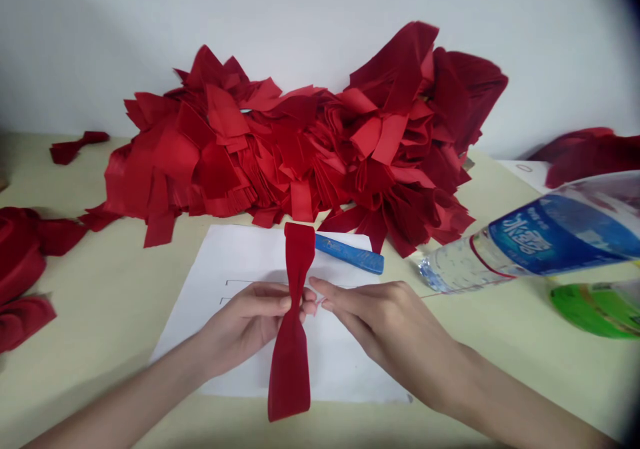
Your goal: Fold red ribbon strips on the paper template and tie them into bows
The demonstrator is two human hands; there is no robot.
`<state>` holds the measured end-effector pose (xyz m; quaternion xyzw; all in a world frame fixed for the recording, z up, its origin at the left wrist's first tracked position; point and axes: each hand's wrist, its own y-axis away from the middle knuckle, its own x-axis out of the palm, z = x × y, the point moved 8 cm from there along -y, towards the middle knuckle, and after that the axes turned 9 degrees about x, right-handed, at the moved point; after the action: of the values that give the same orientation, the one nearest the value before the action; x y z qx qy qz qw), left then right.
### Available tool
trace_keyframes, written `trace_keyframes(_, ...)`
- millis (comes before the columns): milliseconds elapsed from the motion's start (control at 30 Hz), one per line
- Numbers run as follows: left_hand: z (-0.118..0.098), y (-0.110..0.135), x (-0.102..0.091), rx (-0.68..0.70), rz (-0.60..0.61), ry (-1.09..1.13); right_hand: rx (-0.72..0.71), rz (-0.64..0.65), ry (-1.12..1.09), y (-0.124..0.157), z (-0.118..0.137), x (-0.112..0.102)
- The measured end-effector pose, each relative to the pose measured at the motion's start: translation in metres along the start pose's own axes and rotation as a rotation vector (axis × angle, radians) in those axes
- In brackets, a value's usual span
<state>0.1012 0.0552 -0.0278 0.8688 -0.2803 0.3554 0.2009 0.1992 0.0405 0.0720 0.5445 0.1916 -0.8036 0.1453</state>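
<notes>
A dark red velvet ribbon (291, 369), gathered at its middle with its two ends flaring out, stands lengthwise before me. My left hand (253, 316) pinches it at the narrow waist, thumb in front and fingers behind. My right hand (385, 316) is closed just right of that waist, its thumb and index fingertips together near the left fingers. A thin red thread (434, 296) runs from the bottle toward my right hand and passes behind it; the fingertips appear to pinch its end, though the thread barely shows there.
A white sheet (200, 269) with printed lines lies under my hands, a blue flat tool (350, 252) on it. Behind rises a large heap of red ribbons (300, 149). At right lie a water bottle (540, 236) and a green-bottomed container (595, 309); more red ribbon (20, 256) is at left.
</notes>
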Motion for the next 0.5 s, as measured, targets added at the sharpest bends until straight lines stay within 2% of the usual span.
trace_keyframes(67, 0.0, 0.0, 0.002, -0.006, 0.028, -0.013, 0.042, 0.073, -0.044, 0.0, -0.004, 0.004)
trace_keyframes(233, 0.002, 0.002, 0.002, -0.024, 0.015, -0.011, 0.241, 0.131, -0.201, -0.003, -0.022, 0.005)
trace_keyframes(300, 0.002, 0.002, 0.004, -0.022, 0.032, 0.0, 0.294, 0.205, -0.394, -0.004, -0.023, 0.01)
trace_keyframes(433, 0.004, 0.002, 0.012, -0.028, 0.117, 0.022, 0.33, 0.435, -0.92, -0.005, -0.014, 0.028)
trace_keyframes(500, 0.006, 0.002, 0.014, -0.045, 0.148, 0.028, 0.365, 0.457, -1.026, -0.004, -0.015, 0.033)
